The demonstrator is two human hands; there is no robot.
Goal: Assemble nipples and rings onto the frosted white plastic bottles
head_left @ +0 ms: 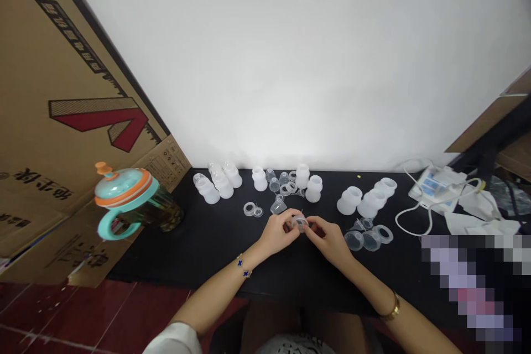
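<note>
My left hand (pixel 285 230) and my right hand (pixel 326 235) meet over the black table, their fingers closed on a translucent bottle collar ring (pixel 299 223). Whether a nipple sits inside the ring is too small to tell. Just beyond my left fingers lies a clear bottle cap (pixel 277 206). A loose collar ring (pixel 249 209) and a small nipple (pixel 258 212) rest to the left. Behind my hands stand white bottles (pixel 314 189) with open necks, near several clear caps (pixel 284 178). Right of my right hand lie clear caps (pixel 354 240) and another collar ring (pixel 383 234).
Capped bottles (pixel 223 183) stand at the back left, and uncapped bottles (pixel 349 201) lean at the right. A large turquoise-lidded jug (pixel 141 207) stands beside a cardboard box (pixel 74 138). White cables (pixel 415 227) and a white device (pixel 433 188) occupy the right end. A white wall (pixel 307 66) rises behind.
</note>
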